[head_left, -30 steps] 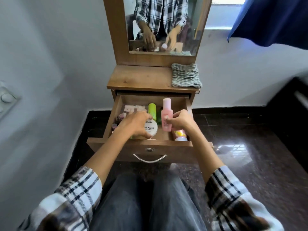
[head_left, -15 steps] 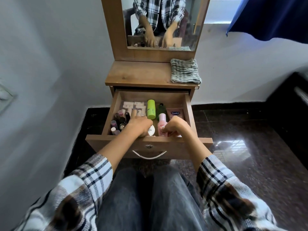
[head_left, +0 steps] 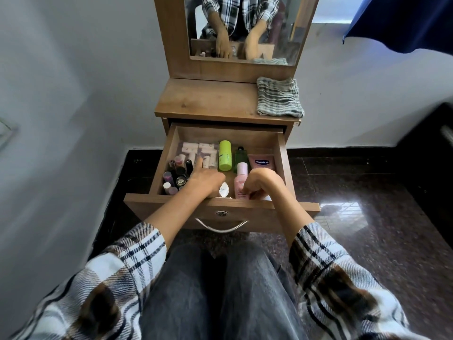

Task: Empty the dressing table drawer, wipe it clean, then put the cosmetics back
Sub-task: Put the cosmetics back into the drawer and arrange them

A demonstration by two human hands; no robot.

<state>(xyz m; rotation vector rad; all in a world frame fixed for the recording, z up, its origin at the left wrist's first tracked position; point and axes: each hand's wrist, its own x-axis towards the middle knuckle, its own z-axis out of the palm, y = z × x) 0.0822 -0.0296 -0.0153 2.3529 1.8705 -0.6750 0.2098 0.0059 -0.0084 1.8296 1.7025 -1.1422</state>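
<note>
The drawer [head_left: 282, 153] and the table top [head_left: 208, 99] show a matt wood-grain finish. The drawer handle [head_left: 221, 227] and lock [head_left: 221, 213] are shiny metal. The folded cloth [head_left: 279, 97] is a woven, striped textile. The green bottle [head_left: 225, 155] and pink bottle [head_left: 240, 181] look like smooth plastic. The floor [head_left: 367, 229] is glossy speckled stone. The sleeves [head_left: 316, 251] are soft checked fabric.

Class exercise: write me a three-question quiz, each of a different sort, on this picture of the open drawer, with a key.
1. True or false: the cloth lies inside the drawer.
2. The tube at the back right reads: A) Nivea B) Vaseline C) Dove
3. Fill in: the right hand holds the ____ bottle.

Key: 1 false, it lies on the tabletop; 2 B; 3 pink.
</note>
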